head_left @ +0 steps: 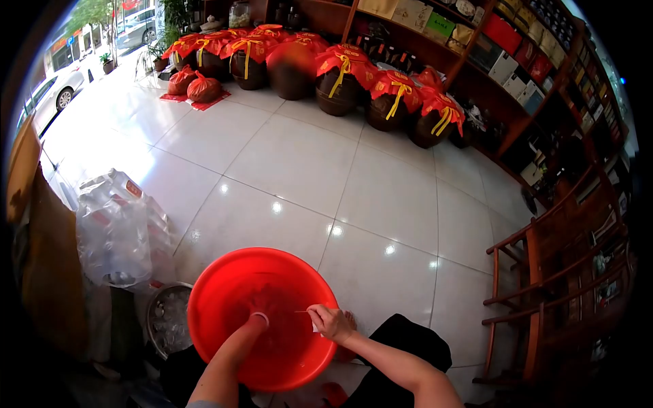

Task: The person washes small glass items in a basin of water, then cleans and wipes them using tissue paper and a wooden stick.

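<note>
Your right hand, fingers closed, pinches a thin, pale stick above the round red plastic basin; probably it is light and fragile, best held near one end. Your left hand is inside the basin; its fingers' opening and hold I cannot tell.

This looks like a shop, likely for liquor: brown jars under red cloth covers line the far side, tall wooden shelves at far right hold boxed goods, and cars show outside, far left.
</note>
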